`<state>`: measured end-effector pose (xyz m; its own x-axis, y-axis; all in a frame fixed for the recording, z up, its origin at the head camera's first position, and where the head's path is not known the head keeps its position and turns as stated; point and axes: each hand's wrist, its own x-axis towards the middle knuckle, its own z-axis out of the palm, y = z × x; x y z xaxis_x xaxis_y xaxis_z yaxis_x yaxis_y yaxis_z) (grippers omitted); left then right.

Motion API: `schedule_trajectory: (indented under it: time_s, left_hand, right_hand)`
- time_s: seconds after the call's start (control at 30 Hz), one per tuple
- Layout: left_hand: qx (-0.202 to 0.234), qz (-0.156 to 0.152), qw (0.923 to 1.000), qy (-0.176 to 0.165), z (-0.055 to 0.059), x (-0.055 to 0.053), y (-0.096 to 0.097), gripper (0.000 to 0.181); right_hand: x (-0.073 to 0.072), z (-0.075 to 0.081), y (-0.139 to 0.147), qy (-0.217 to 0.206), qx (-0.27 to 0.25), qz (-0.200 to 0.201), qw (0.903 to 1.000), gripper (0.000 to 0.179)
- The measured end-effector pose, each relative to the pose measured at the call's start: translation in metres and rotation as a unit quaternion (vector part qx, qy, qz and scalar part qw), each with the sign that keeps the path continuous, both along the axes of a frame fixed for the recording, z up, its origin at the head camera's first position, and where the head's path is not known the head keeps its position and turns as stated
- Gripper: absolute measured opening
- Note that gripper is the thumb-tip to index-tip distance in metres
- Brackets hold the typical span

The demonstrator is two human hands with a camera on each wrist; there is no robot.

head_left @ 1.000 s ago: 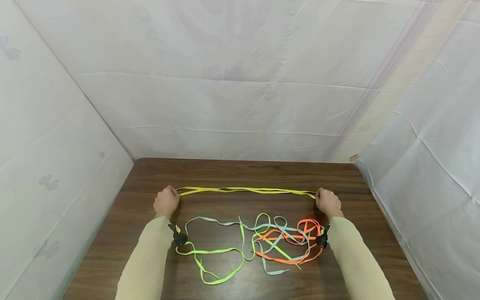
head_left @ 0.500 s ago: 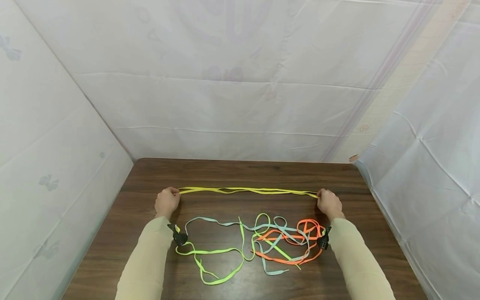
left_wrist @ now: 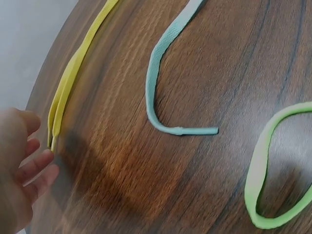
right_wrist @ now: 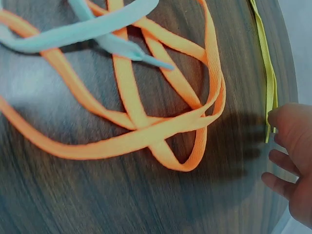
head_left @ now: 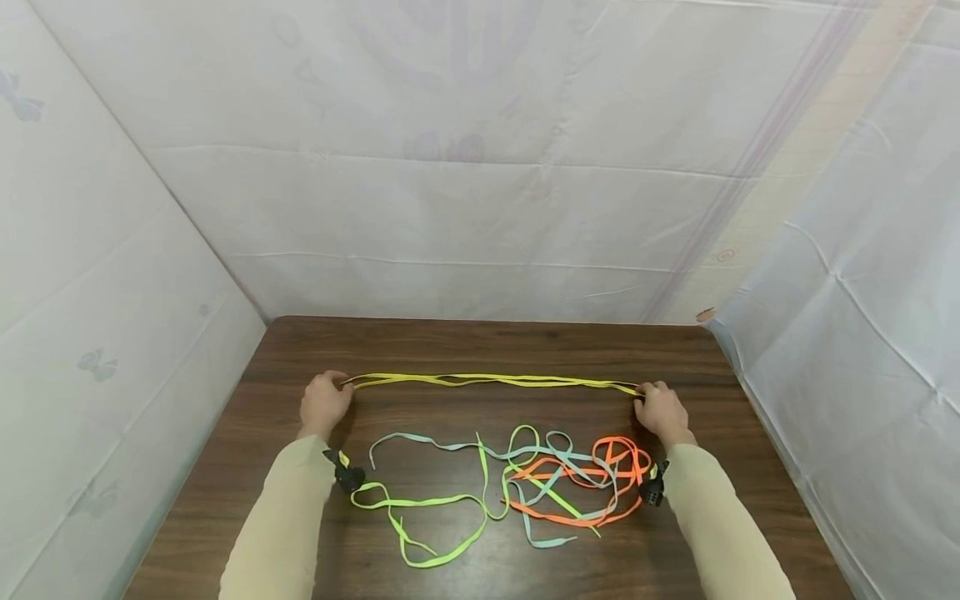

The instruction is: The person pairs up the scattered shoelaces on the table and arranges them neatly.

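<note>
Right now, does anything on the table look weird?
Just the muddle right of centre: orange lacing, light blue lacing and lime-green lacing loop across each other. It looks messy beside the nearly straight yellow laces. I see nothing spilled.

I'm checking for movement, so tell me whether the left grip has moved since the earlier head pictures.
Yes: in the head view, the left grip has shifted slightly outward, toward the left edge of the table.

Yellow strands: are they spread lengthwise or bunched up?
Spread lengthwise: the yellow strands run nearly straight between the left hand and right hand.
</note>
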<state>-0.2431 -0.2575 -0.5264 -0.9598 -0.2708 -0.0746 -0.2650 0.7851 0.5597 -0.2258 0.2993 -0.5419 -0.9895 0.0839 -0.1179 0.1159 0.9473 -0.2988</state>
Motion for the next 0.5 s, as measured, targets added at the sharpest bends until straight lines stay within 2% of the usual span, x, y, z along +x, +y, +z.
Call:
schedule_trajectory:
  time_s: [0.23, 0.5]
  left_hand:
    - [-0.007, -0.037, 0.9993, 0.004, 0.003, 0.003, -0.006, 0.034]
    - [-0.018, -0.081, 0.9961, 0.03, 0.011, 0.016, 0.0, 0.031]
  right_hand:
    - [0.005, 0.006, 0.001, 0.033, -0.002, 0.025, 0.9991, 0.03]
    - [0.017, 0.012, -0.003, 0.026, -0.009, 0.07, 0.9972, 0.029]
